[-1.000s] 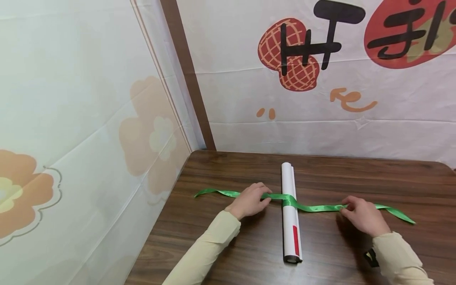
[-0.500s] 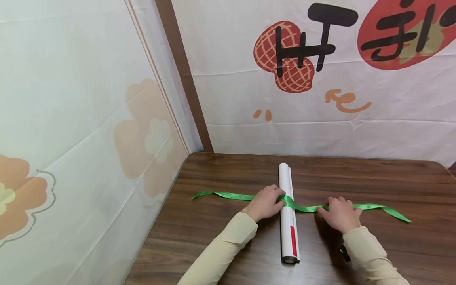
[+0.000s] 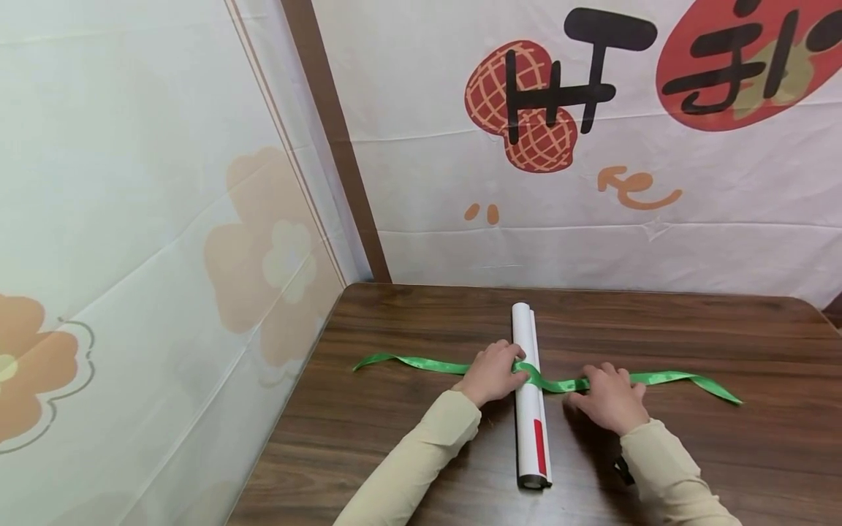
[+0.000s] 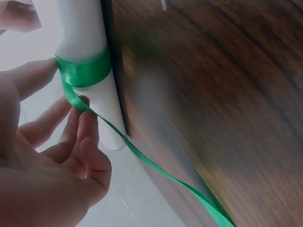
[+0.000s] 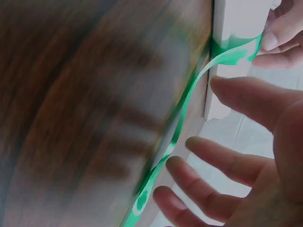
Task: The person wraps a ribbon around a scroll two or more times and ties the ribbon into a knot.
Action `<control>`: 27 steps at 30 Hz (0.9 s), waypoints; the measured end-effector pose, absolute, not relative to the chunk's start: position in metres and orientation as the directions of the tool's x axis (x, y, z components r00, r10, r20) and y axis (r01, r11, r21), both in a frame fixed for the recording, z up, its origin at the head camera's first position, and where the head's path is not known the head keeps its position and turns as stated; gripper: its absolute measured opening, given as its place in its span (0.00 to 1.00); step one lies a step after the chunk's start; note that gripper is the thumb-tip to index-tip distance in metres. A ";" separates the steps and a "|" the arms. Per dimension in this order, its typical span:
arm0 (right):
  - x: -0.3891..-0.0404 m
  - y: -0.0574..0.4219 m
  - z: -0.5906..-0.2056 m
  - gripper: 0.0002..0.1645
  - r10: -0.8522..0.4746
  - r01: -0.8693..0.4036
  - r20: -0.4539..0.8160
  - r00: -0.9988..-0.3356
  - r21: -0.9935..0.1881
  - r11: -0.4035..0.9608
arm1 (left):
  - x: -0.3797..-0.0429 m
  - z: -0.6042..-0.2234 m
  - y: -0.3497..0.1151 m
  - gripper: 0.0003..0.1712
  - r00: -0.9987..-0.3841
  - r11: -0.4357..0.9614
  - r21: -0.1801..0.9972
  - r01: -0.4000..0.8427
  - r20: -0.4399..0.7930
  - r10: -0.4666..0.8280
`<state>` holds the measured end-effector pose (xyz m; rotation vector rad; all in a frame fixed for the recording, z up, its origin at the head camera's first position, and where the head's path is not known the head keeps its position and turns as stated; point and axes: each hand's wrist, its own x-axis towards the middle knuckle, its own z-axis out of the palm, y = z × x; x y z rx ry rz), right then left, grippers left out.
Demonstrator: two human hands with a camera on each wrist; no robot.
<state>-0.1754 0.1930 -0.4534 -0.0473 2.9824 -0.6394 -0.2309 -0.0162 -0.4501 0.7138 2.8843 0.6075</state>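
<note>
A white paper roll (image 3: 528,431) with a red strip near its dark near end lies lengthwise on the table. Across its middle runs a shiny green ribbon (image 3: 559,386), its two tails spread left and right. My left hand (image 3: 490,374) is at the roll's left side, thumb and fingers pinching the ribbon where it crosses; in the left wrist view the ribbon (image 4: 87,73) bends over the roll between thumb and fingertips. To the right, my right hand (image 3: 612,398) hovers over the ribbon's right stretch. Its fingers (image 5: 218,158) are spread apart and hold nothing in the right wrist view.
The brown wood-grain table (image 3: 723,329) meets a printed fabric wall (image 3: 421,183) at the back and another at its left edge. A small dark item (image 3: 623,470) shows beside the right sleeve.
My left hand has moved right along the ribbon up to the roll. My right hand has released the ribbon and shifted left, closer to the roll, its fingers spreading.
</note>
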 end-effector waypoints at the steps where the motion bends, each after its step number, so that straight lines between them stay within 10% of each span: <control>1: -0.175 0.191 -0.454 0.32 -0.058 -0.023 -0.072 -0.996 -0.412 0.911 | -0.232 -0.450 -0.016 0.19 -0.886 0.808 0.416 0.417 -0.015 0.464; 27: -0.185 0.164 -0.472 0.11 -0.113 -0.153 0.130 -0.985 -0.356 0.922 | -0.242 -0.440 -0.005 0.06 -0.907 0.750 0.620 0.228 -0.146 0.396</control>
